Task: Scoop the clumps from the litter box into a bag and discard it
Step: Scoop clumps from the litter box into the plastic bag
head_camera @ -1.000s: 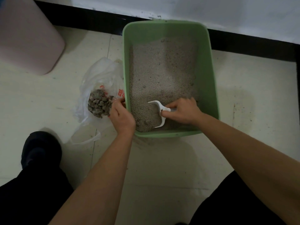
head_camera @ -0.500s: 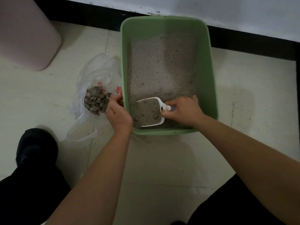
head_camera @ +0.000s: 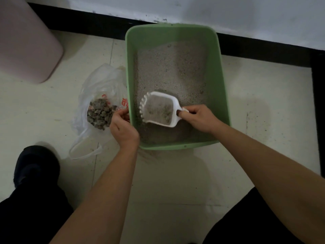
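Scoop (head_camera: 158, 110) lifted clear, loaded, over near end of litter box (head_camera: 222, 85). Right hand (head_camera: 198, 118) grips its stiff handle; left hand (head_camera: 123, 125) pinches limp bag (head_camera: 103, 81) mouth, left of box. Load likely loose: keep level.

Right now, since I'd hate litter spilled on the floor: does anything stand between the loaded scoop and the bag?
Only the litter box's left wall lies between litter scoop and plastic bag; the left hand grips the bag's edge beside it.
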